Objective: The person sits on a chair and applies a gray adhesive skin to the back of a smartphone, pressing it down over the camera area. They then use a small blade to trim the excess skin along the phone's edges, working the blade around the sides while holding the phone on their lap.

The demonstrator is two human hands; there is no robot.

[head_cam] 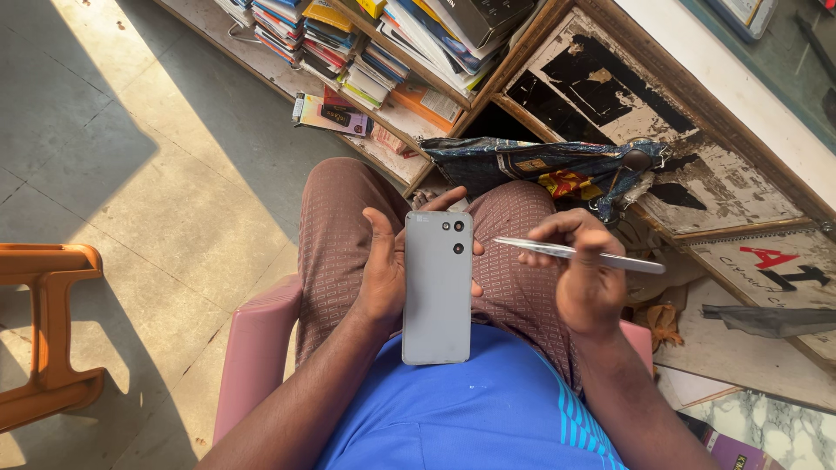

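Our left hand [383,270] clamps grey phone [437,287] back-up over lap; our right hand [585,274] pinches metal tweezers [575,254], tip near phone's top right corner.

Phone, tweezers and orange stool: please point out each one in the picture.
phone [437,296], head view, middle of its grey back.
tweezers [557,251], head view, metal shaft.
orange stool [48,326], head view, its leg.

Flat, many-coloured cardboard boxes [383,43] lay stacked on the wooden shelf [409,65] ahead; a white board sign with red and black markings [775,265] leaned at right.
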